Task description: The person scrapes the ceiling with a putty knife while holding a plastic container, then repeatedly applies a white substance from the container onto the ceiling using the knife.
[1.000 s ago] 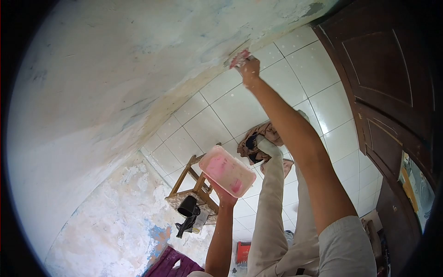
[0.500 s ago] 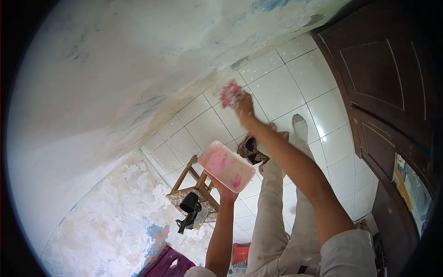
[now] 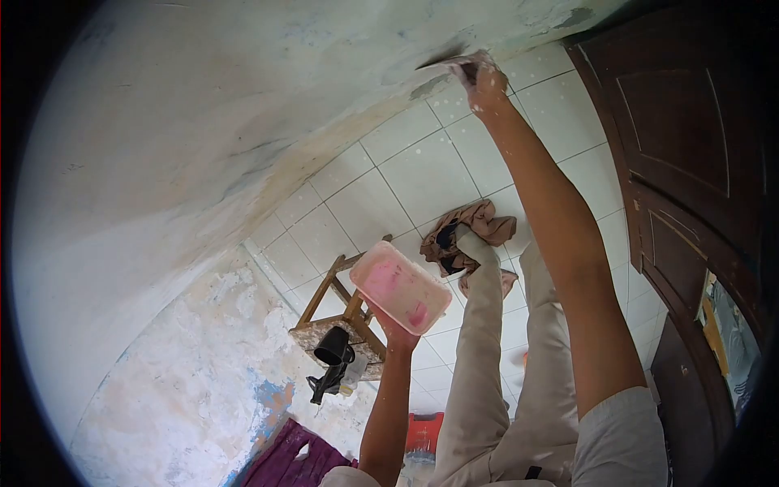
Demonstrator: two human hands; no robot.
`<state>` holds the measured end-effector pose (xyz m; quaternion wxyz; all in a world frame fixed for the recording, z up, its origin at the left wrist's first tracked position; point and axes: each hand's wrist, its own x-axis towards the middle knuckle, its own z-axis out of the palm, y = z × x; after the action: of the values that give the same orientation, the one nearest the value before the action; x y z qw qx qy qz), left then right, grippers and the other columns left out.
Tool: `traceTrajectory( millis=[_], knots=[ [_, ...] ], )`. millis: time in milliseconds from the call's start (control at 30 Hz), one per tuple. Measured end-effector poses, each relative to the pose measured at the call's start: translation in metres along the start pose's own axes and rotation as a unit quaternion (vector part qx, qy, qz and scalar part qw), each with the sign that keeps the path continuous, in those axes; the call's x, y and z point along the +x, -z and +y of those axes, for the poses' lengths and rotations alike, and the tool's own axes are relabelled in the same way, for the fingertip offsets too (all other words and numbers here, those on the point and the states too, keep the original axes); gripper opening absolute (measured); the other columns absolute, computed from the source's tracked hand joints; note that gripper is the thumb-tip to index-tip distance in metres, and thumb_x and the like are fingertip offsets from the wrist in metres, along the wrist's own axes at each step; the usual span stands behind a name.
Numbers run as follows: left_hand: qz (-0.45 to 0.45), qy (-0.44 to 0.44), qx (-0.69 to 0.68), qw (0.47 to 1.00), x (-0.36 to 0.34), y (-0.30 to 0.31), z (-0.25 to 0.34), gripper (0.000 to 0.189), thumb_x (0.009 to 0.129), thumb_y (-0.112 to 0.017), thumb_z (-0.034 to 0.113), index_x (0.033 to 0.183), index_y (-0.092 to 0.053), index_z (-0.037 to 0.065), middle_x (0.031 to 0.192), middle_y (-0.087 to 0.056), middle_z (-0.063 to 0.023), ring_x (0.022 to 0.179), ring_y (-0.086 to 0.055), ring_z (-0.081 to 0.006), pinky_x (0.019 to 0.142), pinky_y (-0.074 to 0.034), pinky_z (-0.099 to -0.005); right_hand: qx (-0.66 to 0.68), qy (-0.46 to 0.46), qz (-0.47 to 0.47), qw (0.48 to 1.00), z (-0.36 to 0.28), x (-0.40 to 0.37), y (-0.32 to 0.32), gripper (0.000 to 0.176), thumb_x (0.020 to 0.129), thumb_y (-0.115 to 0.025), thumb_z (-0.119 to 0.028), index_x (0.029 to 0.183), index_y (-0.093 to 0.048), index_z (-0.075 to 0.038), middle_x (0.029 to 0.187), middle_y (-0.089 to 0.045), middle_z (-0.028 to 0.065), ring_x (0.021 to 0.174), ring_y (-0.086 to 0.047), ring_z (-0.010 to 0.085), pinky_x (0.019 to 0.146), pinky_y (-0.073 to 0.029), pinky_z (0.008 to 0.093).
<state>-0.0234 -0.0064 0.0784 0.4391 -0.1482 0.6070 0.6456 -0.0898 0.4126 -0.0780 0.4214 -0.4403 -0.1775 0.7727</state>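
The right hand point(image 3: 487, 85) has its grip clenched around a flat tool point(image 3: 453, 61), whose thin edge points left of the grip and seems to meet the wall point(image 3: 324, 89); the blade is blurred, so its exact contact is hard to tell. The left hand point(image 3: 395, 329) grasps the tray point(image 3: 402, 288) from underneath, nearer the body and left of the right grip. Pink and whitish residue marks the tray's inside. Just left of the left grip is the stool point(image 3: 311, 333), with a black cup point(image 3: 331, 347) on it.

For a good stroke, the edge wants a low, steady angle and even pressure, the wrist firm and the arm doing the travel. The tray is best held level, clear of the stool beside that grip.
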Motion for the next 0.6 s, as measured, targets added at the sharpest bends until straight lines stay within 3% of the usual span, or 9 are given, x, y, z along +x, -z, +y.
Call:
traceTrajectory(
  millis=[167,333,467,600],
  knots=[
    [0.013,0.087,-0.198,0.976,0.01,0.002,0.009,0.077,0.081,-0.039,0.078,0.133,-0.044,0.022,0.125,-0.052,-0.0023,0.115,-0.051,-0.0252,0.092,-0.046,-0.0516,0.033,-0.108,0.143,0.983,0.014,-0.014,0.044,0.021,0.096,-0.048,-0.018,0.097,-0.055,0.001,0.097,-0.064,0.013,0.094,-0.064,0.0218,0.08,-0.057,0.0304],
    [-0.002,0.076,-0.136,0.988,0.016,0.01,0.002,0.078,0.08,-0.041,0.079,0.133,-0.044,0.022,0.125,-0.052,-0.0026,0.115,-0.051,-0.0251,0.095,-0.045,-0.0513,-0.045,-0.212,0.054,0.975,0.054,-0.03,0.021,0.019,0.094,-0.05,-0.014,0.095,-0.055,0.004,0.097,-0.064,0.015,0.088,-0.066,0.0237,0.079,-0.059,0.0315],
    [-0.011,0.137,-0.243,0.96,0.015,0.005,0.007,0.079,0.079,-0.041,0.079,0.133,-0.044,0.022,0.126,-0.051,-0.0024,0.116,-0.05,-0.0249,0.097,-0.044,-0.051,-0.021,-0.179,0.016,0.983,0.05,-0.01,-0.015,0.017,0.093,-0.051,-0.01,0.094,-0.054,0.007,0.097,-0.064,0.0166,0.083,-0.067,0.0252,0.078,-0.06,0.0324],
    [0.038,0.114,-0.218,0.969,0.013,0.003,0.004,0.079,0.078,-0.043,0.079,0.133,-0.044,0.022,0.125,-0.052,-0.002,0.116,-0.05,-0.0245,0.096,-0.044,-0.0516,0.015,-0.089,0.035,0.995,-0.023,-0.027,-0.034,0.017,0.093,-0.051,-0.012,0.093,-0.056,0.005,0.096,-0.064,0.0156,0.083,-0.066,0.0246,0.078,-0.058,0.0308]
  ],
)
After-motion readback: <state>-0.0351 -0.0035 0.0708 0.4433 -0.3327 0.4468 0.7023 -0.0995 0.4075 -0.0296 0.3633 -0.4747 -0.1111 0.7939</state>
